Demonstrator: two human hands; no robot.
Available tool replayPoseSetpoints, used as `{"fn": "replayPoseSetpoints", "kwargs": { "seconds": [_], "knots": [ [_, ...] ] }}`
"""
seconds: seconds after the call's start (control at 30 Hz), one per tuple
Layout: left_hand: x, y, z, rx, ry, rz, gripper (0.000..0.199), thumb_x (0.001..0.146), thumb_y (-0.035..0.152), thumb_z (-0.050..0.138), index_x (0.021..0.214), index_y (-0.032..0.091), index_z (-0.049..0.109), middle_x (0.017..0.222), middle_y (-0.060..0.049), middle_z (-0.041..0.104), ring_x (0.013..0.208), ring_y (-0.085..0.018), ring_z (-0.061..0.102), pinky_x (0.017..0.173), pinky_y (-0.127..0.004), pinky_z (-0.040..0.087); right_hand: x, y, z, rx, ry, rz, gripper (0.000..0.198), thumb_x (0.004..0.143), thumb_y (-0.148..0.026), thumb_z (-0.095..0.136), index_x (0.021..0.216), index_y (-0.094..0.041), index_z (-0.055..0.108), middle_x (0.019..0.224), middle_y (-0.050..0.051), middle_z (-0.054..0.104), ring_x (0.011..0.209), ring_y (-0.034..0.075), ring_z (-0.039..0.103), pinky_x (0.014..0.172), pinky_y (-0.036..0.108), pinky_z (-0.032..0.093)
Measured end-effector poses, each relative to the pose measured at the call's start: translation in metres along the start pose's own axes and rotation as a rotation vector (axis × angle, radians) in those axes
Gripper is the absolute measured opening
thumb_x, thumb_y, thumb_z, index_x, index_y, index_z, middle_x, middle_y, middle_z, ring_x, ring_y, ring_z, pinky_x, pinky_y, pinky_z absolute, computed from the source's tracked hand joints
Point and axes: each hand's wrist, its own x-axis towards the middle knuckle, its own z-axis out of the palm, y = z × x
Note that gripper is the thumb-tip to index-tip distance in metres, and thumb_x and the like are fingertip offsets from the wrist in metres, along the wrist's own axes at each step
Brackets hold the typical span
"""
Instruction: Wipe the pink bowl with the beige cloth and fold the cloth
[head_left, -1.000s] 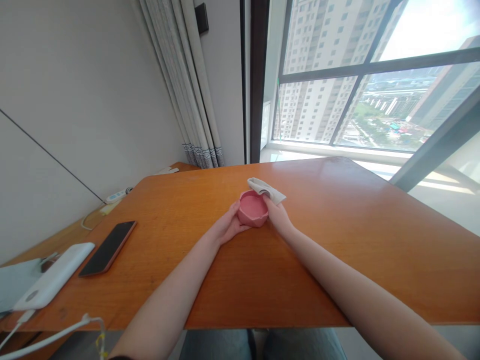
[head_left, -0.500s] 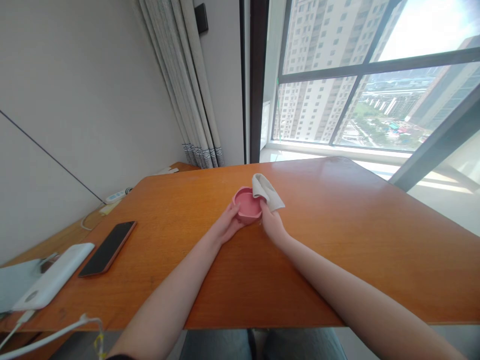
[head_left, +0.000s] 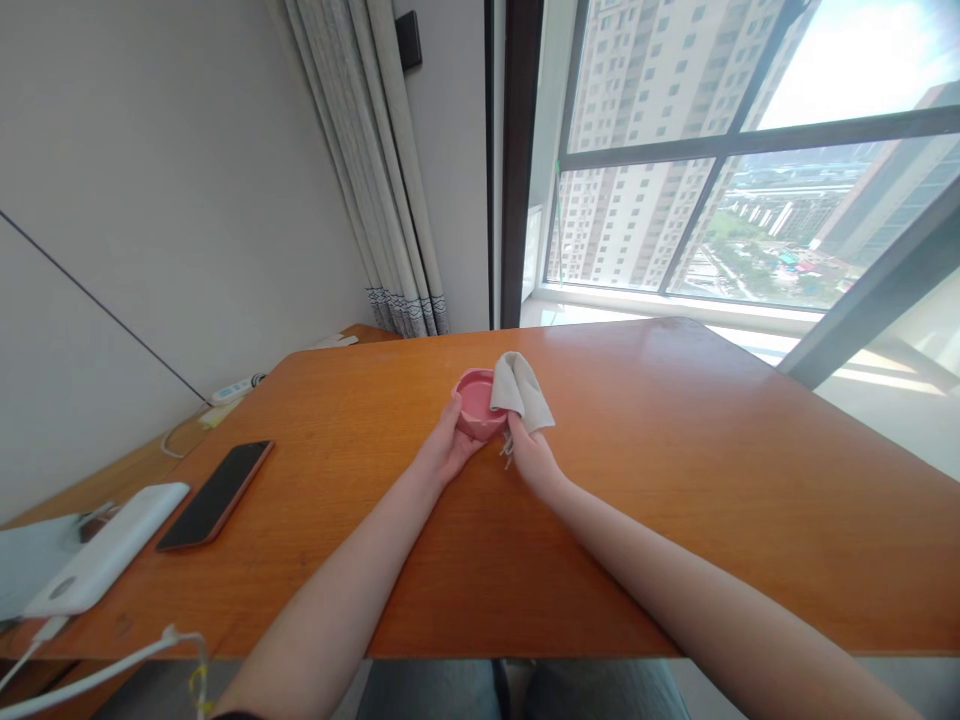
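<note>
A small pink bowl (head_left: 477, 400) is held over the middle of the wooden table, its hollow facing me. My left hand (head_left: 447, 440) grips its left and lower edge, with the thumb on the rim. A whitish cloth (head_left: 523, 392) lies over the bowl's right side, pinched by my right hand (head_left: 531, 448). Frayed threads hang from the cloth below the right fingers. The bowl's underside and most fingertips behind it are hidden.
On the left of the table (head_left: 637, 540) lie a dark phone (head_left: 217, 495) and a white power bank (head_left: 109, 550) with a cable plugged in. A power strip (head_left: 236, 390) sits by the wall. A white cable (head_left: 105, 665) crosses the near left corner.
Both hands have shifted slightly left with the bowl. The cloth now covers more of the bowl's right rim, and its frayed threads have come into sight below.
</note>
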Motion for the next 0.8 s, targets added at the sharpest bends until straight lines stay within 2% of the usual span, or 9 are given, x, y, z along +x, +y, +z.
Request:
{"fn": "replayPoseSetpoints", "kwargs": {
  "seconds": [0.07,0.13,0.23,0.3,0.37,0.5,0.63,0.73,0.8],
  "knots": [
    [-0.002,-0.001,-0.001,0.066,-0.053,-0.023,0.053,0.081,0.036,0.064,0.130,0.023,0.048,0.137,-0.011,0.051,0.116,-0.025,0.056,0.098,-0.044,0.046,0.003,-0.001,-0.003,-0.020,0.086,0.025,0.052,0.079,-0.054,0.051,0.118,-0.021,0.060,0.113,0.005,0.067,0.127,0.024,0.047,0.107,0.036,0.038],
    [-0.004,-0.003,0.000,0.136,-0.102,-0.062,0.058,0.077,0.027,0.069,0.131,0.028,0.047,0.139,-0.009,0.049,0.117,-0.025,0.055,0.098,-0.045,0.046,0.012,-0.006,-0.011,-0.009,0.135,0.000,0.048,0.079,-0.049,0.052,0.119,-0.022,0.060,0.119,0.004,0.065,0.129,0.023,0.044,0.109,0.036,0.034],
    [-0.007,-0.005,0.002,0.179,-0.154,-0.156,0.053,0.080,0.038,0.064,0.130,0.026,0.049,0.137,-0.010,0.051,0.119,-0.026,0.054,0.096,-0.042,0.047,0.030,-0.019,-0.026,0.016,0.041,-0.063,0.042,0.078,-0.039,0.053,0.115,-0.022,0.062,0.117,0.002,0.066,0.123,0.023,0.050,0.107,0.038,0.036],
    [-0.007,-0.005,0.002,0.197,-0.155,-0.225,0.050,0.084,0.048,0.056,0.127,0.022,0.054,0.131,-0.012,0.056,0.116,-0.027,0.056,0.091,-0.040,0.050,0.038,-0.025,-0.033,0.005,-0.048,-0.045,0.038,0.076,-0.035,0.055,0.109,-0.021,0.065,0.108,0.002,0.069,0.116,0.025,0.055,0.102,0.039,0.041],
    [-0.007,-0.006,0.001,0.224,-0.114,-0.243,0.049,0.084,0.050,0.054,0.123,0.020,0.057,0.126,-0.011,0.060,0.111,-0.026,0.059,0.086,-0.037,0.052,0.040,-0.027,-0.035,-0.009,-0.087,0.006,0.034,0.075,-0.034,0.056,0.104,-0.020,0.067,0.102,0.002,0.071,0.111,0.026,0.058,0.098,0.040,0.044],
    [-0.002,-0.009,-0.001,0.215,0.002,-0.115,0.044,0.083,0.046,0.058,0.119,0.021,0.058,0.125,-0.009,0.061,0.108,-0.022,0.060,0.083,-0.032,0.054,0.034,-0.019,-0.027,0.030,-0.036,-0.015,0.039,0.079,-0.039,0.054,0.112,-0.020,0.064,0.115,0.003,0.066,0.119,0.025,0.053,0.105,0.039,0.038],
    [0.004,-0.010,-0.003,0.114,0.054,0.026,0.045,0.079,0.042,0.065,0.117,0.020,0.054,0.119,-0.010,0.062,0.106,-0.021,0.060,0.088,-0.035,0.052,0.022,-0.004,-0.012,0.074,0.031,-0.075,0.051,0.083,-0.049,0.049,0.127,-0.022,0.054,0.128,0.003,0.058,0.129,0.023,0.043,0.112,0.039,0.029],
    [0.007,-0.014,-0.006,0.090,0.087,0.067,0.046,0.075,0.038,0.070,0.112,0.019,0.052,0.108,-0.008,0.065,0.098,-0.018,0.063,0.090,-0.038,0.051,0.016,0.001,-0.006,0.048,0.079,-0.041,0.056,0.085,-0.053,0.045,0.130,-0.021,0.051,0.131,0.004,0.056,0.133,0.023,0.039,0.114,0.039,0.025],
    [0.007,-0.017,-0.007,0.128,0.111,0.060,0.046,0.072,0.035,0.073,0.109,0.020,0.050,0.108,-0.008,0.064,0.096,-0.018,0.063,0.089,-0.040,0.051,0.016,0.002,-0.007,0.027,0.098,-0.018,0.058,0.085,-0.055,0.044,0.132,-0.021,0.050,0.134,0.005,0.053,0.134,0.023,0.036,0.115,0.039,0.024]
  ]
}}
